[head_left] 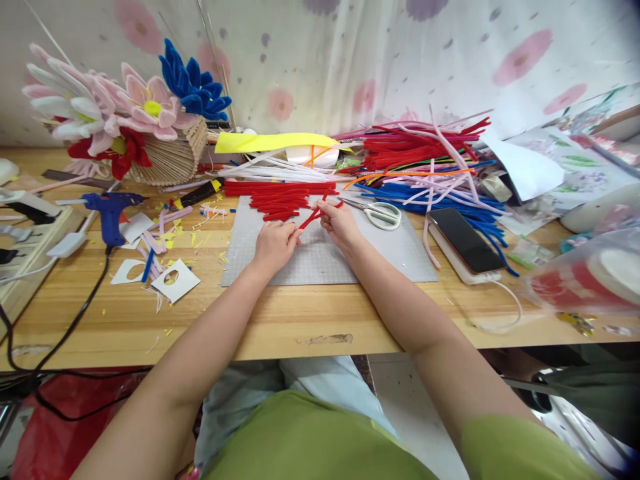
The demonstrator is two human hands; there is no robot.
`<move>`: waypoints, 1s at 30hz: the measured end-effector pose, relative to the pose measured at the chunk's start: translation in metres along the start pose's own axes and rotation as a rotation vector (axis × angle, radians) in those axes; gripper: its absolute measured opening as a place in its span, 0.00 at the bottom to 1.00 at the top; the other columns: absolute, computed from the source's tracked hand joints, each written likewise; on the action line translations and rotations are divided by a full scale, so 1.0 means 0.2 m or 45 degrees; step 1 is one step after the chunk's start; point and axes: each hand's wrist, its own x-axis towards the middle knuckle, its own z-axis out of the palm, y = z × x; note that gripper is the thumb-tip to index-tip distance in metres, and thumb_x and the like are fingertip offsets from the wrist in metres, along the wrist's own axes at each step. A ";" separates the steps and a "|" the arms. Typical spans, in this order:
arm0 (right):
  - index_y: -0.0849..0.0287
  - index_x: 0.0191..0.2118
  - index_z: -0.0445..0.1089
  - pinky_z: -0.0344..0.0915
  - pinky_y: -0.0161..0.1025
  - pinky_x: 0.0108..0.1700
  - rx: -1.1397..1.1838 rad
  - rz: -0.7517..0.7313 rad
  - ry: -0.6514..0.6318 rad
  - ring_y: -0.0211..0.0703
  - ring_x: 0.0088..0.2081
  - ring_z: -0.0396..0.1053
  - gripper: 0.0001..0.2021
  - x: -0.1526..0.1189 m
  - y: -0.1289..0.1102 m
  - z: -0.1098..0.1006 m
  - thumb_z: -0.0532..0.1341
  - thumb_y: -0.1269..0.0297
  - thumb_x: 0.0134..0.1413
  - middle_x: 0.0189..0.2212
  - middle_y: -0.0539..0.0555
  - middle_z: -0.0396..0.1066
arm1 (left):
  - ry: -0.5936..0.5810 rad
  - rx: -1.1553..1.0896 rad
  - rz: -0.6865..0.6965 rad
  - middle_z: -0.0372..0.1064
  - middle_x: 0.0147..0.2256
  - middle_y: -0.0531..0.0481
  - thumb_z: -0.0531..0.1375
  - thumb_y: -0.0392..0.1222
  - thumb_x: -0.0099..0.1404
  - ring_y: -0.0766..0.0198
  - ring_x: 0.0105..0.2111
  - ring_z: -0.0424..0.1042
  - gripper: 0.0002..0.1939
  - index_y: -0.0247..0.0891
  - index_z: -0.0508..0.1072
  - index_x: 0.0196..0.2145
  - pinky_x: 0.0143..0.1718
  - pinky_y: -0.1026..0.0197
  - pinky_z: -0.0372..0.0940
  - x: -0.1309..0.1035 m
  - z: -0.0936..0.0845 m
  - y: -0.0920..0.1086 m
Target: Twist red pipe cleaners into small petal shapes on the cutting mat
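Observation:
Between my hands, above the grey cutting mat point(320, 260), is a red pipe cleaner point(309, 221). My left hand point(276, 245) is closed on its lower end. The fingers of my right hand point(340, 223) pinch its upper part, where red ends stick out past the fingertips; whether these belong to one piece or two I cannot tell. A pile of short red pipe cleaners point(279, 202) lies on the mat just beyond my left hand. Scissors with pale handles point(383, 215) rest on the mat to the right of my right hand.
A blue glue gun point(111, 217) and paper scraps point(176, 280) lie on the left. Pipe-cleaner flowers point(150, 107) stand at the back left. Bundles of coloured pipe cleaners point(420, 147) fill the back right. A phone point(466, 240) and a bagged cup point(590, 277) are at right.

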 end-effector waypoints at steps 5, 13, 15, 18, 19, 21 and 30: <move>0.63 0.26 0.69 0.39 0.31 0.18 -0.062 -0.045 -0.112 0.26 0.15 0.40 0.15 -0.04 0.01 0.04 0.64 0.53 0.44 0.11 0.40 0.42 | 0.149 0.026 -0.123 0.74 0.39 0.46 0.55 0.48 0.61 0.57 0.40 0.70 0.16 0.40 0.74 0.43 0.44 0.56 0.59 0.01 0.00 0.01; 0.64 0.23 0.69 0.38 0.30 0.18 -0.017 -0.051 -0.105 0.25 0.15 0.41 0.15 -0.04 0.02 0.06 0.66 0.55 0.39 0.11 0.40 0.45 | 0.040 -0.139 -0.286 0.75 0.31 0.49 0.52 0.45 0.63 0.61 0.31 0.71 0.12 0.40 0.74 0.32 0.33 0.60 0.59 0.02 -0.01 0.07; 0.63 0.23 0.69 0.37 0.30 0.17 -0.007 -0.024 -0.081 0.25 0.15 0.40 0.13 -0.04 0.01 0.05 0.66 0.56 0.40 0.11 0.40 0.45 | 0.045 -0.151 -0.277 0.75 0.30 0.49 0.53 0.45 0.62 0.61 0.30 0.71 0.11 0.40 0.73 0.31 0.33 0.60 0.59 0.02 -0.01 0.07; 0.63 0.24 0.69 0.36 0.30 0.17 0.011 0.017 -0.046 0.25 0.14 0.38 0.11 -0.04 0.00 0.04 0.64 0.58 0.42 0.11 0.40 0.45 | 0.024 -0.187 -0.220 0.74 0.29 0.49 0.54 0.44 0.61 0.62 0.29 0.70 0.09 0.40 0.72 0.30 0.32 0.61 0.59 0.01 -0.02 0.06; 0.63 0.24 0.69 0.36 0.30 0.16 0.013 0.024 -0.038 0.25 0.14 0.38 0.11 -0.04 0.00 0.03 0.63 0.58 0.43 0.11 0.41 0.46 | 0.022 -0.194 -0.204 0.74 0.29 0.50 0.54 0.43 0.61 0.62 0.28 0.69 0.09 0.40 0.72 0.30 0.31 0.61 0.58 0.01 -0.02 0.06; 0.63 0.24 0.69 0.37 0.30 0.17 0.003 0.029 -0.038 0.25 0.14 0.39 0.11 -0.03 -0.01 0.03 0.63 0.59 0.44 0.12 0.41 0.46 | 0.028 -0.186 -0.195 0.73 0.27 0.50 0.54 0.43 0.60 0.63 0.27 0.69 0.08 0.40 0.71 0.28 0.30 0.61 0.58 0.00 -0.03 0.05; 0.61 0.31 0.70 0.43 0.30 0.18 -0.181 -0.191 0.102 0.27 0.16 0.43 0.15 0.01 -0.06 -0.06 0.59 0.52 0.50 0.15 0.43 0.52 | 0.298 -0.315 -0.400 0.70 0.24 0.51 0.55 0.44 0.57 0.65 0.26 0.68 0.09 0.39 0.68 0.23 0.29 0.63 0.60 -0.03 -0.07 -0.07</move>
